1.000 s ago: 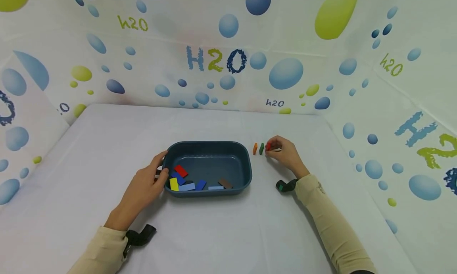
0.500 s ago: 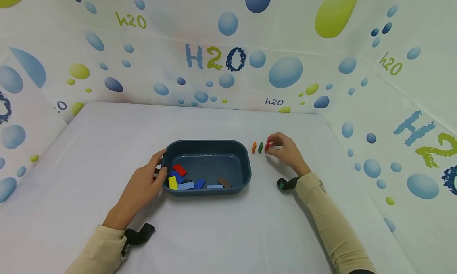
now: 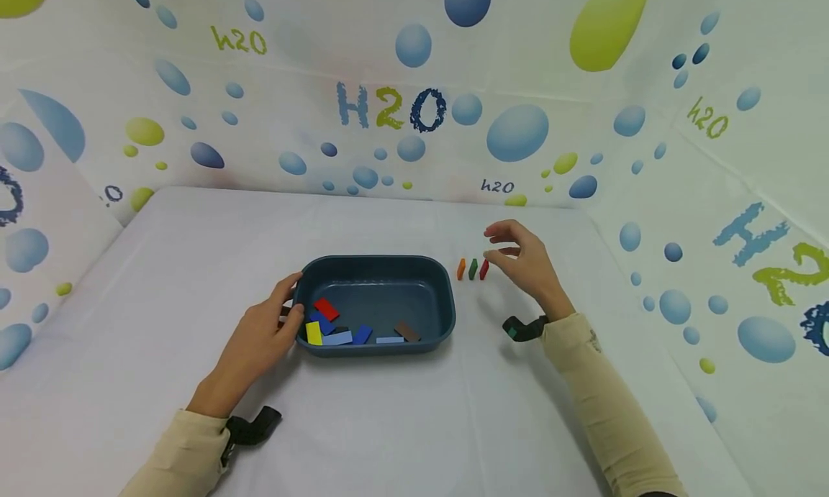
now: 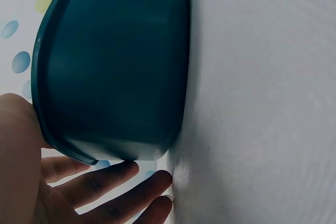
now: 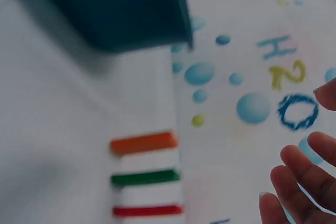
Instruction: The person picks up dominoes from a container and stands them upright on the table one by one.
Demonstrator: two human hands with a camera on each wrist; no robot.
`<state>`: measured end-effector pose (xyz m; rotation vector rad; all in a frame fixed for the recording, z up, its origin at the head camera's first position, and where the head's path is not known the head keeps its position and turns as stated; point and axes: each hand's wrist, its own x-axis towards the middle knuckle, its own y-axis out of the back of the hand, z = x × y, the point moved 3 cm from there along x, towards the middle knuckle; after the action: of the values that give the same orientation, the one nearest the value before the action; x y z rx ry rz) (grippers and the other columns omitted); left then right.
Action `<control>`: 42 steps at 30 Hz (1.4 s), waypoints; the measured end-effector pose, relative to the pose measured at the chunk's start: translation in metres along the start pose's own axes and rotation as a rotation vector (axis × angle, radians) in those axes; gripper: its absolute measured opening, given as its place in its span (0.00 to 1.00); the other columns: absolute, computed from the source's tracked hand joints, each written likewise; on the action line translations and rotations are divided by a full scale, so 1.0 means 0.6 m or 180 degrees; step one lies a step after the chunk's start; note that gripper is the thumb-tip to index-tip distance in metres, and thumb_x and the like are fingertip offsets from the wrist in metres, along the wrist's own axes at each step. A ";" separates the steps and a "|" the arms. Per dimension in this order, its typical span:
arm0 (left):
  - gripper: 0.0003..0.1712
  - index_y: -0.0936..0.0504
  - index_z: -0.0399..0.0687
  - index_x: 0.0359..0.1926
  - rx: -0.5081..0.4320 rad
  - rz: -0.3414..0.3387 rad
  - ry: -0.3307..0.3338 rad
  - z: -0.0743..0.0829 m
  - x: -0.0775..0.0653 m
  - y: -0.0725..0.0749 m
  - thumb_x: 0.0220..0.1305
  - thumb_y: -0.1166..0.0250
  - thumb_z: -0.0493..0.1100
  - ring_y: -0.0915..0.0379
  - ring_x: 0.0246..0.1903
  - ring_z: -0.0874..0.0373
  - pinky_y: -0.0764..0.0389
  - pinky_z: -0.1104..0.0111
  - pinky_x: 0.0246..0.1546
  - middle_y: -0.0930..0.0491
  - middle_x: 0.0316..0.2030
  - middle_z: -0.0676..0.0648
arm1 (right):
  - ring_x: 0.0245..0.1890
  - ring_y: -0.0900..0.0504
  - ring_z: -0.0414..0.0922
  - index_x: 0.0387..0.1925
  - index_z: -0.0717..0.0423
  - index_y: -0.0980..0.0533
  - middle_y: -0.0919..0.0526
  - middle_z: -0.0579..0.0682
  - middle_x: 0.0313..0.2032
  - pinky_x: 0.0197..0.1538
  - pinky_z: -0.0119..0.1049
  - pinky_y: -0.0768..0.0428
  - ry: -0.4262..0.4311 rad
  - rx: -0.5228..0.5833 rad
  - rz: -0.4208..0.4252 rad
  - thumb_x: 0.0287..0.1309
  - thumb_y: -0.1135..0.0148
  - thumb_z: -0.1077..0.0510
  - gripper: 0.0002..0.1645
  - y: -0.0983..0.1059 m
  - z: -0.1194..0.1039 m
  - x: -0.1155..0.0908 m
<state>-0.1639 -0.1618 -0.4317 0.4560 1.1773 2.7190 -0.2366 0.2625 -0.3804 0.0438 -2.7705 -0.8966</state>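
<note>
A dark teal plastic tub (image 3: 382,349) stands on the white table. My left hand (image 3: 262,335) holds its left end, with the thumb at the rim and the fingers (image 4: 113,184) outside the wall. To the tub's right, an orange block (image 3: 461,269), a green block (image 3: 473,269) and a red block (image 3: 484,270) stand upright in a spaced row. Just above and right of the red one is my right hand (image 3: 524,260), thumb and fingers spread apart with nothing between them. In the right wrist view, its fingers (image 5: 310,177) are away from the row.
Inside the tub lie several flat blocks: a red one (image 3: 327,309), a yellow one (image 3: 314,333), a brown one (image 3: 407,331), and blue and light blue ones (image 3: 337,338). A white cloth wall printed with drops and "H2O" (image 3: 391,107) rises behind the table (image 3: 388,425).
My right hand has let go of the red block, which now stands beside the green one, and has lifted up and away. The left hand has stayed on the tub.
</note>
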 end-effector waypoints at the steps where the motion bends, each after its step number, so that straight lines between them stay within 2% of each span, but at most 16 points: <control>1: 0.32 0.41 0.42 0.79 0.0003 -0.0001 -0.0002 0.000 0.000 0.000 0.79 0.48 0.41 0.15 0.51 0.33 0.16 0.41 0.51 0.25 0.65 0.25 | 0.61 0.21 0.57 0.61 0.57 0.24 0.18 0.57 0.58 0.67 0.56 0.23 0.0054 0.0043 -0.0015 0.66 0.34 0.58 0.23 -0.001 -0.012 0.000; 8: 0.32 0.42 0.42 0.80 0.0018 0.0001 -0.0005 -0.003 0.001 0.006 0.79 0.48 0.42 0.15 0.51 0.34 0.16 0.41 0.51 0.25 0.66 0.25 | 0.55 0.16 0.53 0.58 0.56 0.22 0.15 0.57 0.55 0.63 0.54 0.19 0.0460 0.0189 -0.0324 0.66 0.33 0.58 0.21 -0.020 -0.082 0.010; 14: 0.33 0.42 0.42 0.80 0.0027 -0.0009 0.0005 -0.005 0.004 0.006 0.79 0.48 0.42 0.15 0.51 0.34 0.16 0.42 0.50 0.25 0.66 0.26 | 0.53 0.15 0.50 0.55 0.57 0.21 0.14 0.54 0.51 0.59 0.51 0.17 0.0690 0.0300 -0.0525 0.65 0.32 0.59 0.18 -0.048 -0.116 0.022; 19: 0.32 0.42 0.42 0.79 0.0024 -0.0027 0.0004 -0.004 0.006 0.003 0.79 0.48 0.42 0.15 0.51 0.34 0.15 0.42 0.50 0.25 0.66 0.26 | 0.52 0.15 0.48 0.55 0.57 0.20 0.14 0.54 0.51 0.59 0.48 0.17 0.0918 0.0321 -0.0749 0.65 0.32 0.58 0.17 -0.080 -0.136 0.033; 28: 0.32 0.42 0.41 0.79 0.0013 -0.0034 0.0015 -0.001 0.004 -0.002 0.79 0.48 0.41 0.15 0.51 0.34 0.15 0.42 0.50 0.25 0.66 0.25 | 0.50 0.16 0.42 0.52 0.53 0.19 0.15 0.47 0.49 0.56 0.42 0.15 0.1247 0.0318 -0.1186 0.65 0.31 0.56 0.15 -0.146 -0.168 0.049; 35: 0.32 0.41 0.42 0.79 -0.0002 -0.0010 0.0033 -0.001 0.002 -0.002 0.79 0.48 0.41 0.14 0.51 0.34 0.15 0.42 0.50 0.25 0.66 0.25 | 0.49 0.16 0.44 0.51 0.60 0.19 0.14 0.56 0.48 0.53 0.38 0.14 0.1372 0.0376 -0.1469 0.66 0.31 0.59 0.15 -0.191 -0.182 0.056; 39: 0.32 0.41 0.42 0.79 -0.0005 0.0001 0.0024 -0.003 0.002 -0.003 0.79 0.48 0.41 0.14 0.50 0.34 0.15 0.42 0.50 0.25 0.65 0.25 | 0.49 0.15 0.48 0.51 0.62 0.20 0.14 0.61 0.48 0.53 0.40 0.13 0.1381 0.0412 -0.1624 0.65 0.31 0.60 0.15 -0.211 -0.185 0.058; 42: 0.32 0.41 0.42 0.79 -0.0003 0.0007 0.0019 -0.003 0.002 -0.003 0.79 0.48 0.41 0.14 0.50 0.34 0.15 0.42 0.50 0.25 0.65 0.25 | 0.50 0.15 0.49 0.51 0.61 0.20 0.14 0.61 0.49 0.53 0.41 0.13 0.1380 0.0385 -0.1699 0.65 0.31 0.60 0.15 -0.222 -0.185 0.061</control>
<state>-0.1655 -0.1618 -0.4340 0.4495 1.1778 2.7244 -0.2530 0.0868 -0.3632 0.9171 -2.4188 -0.7113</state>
